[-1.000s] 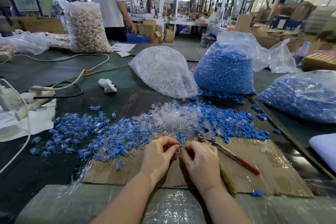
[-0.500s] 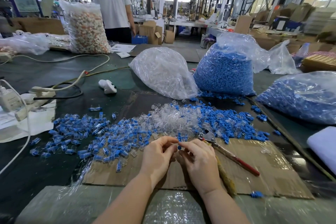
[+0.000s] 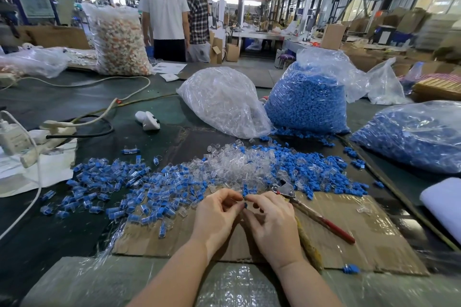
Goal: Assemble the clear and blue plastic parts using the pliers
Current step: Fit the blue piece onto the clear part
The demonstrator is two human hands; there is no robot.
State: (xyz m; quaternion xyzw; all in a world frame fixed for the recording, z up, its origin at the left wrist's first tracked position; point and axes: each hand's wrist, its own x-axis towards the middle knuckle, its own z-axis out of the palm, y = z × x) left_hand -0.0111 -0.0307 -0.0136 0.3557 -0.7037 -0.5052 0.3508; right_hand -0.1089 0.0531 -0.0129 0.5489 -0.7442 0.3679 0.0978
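- blue plastic part (image 3: 245,205) sits pinched between our fingertips, where the two hands meet above the cardboard sheet (image 3: 361,237).
- our left hand (image 3: 216,214) curls its fingers around the small piece; our right hand (image 3: 270,222) pinches it from the other side.
- pliers (image 3: 311,212) with red handles lie on the cardboard just right of our right hand, untouched.
- loose clear parts (image 3: 232,164) are heaped just beyond our hands, with loose blue parts (image 3: 321,169) to their right.
- assembled pieces (image 3: 112,187) spread to the left.
- farther off stand a bag of clear parts (image 3: 224,102) and a bag of blue parts (image 3: 306,104).
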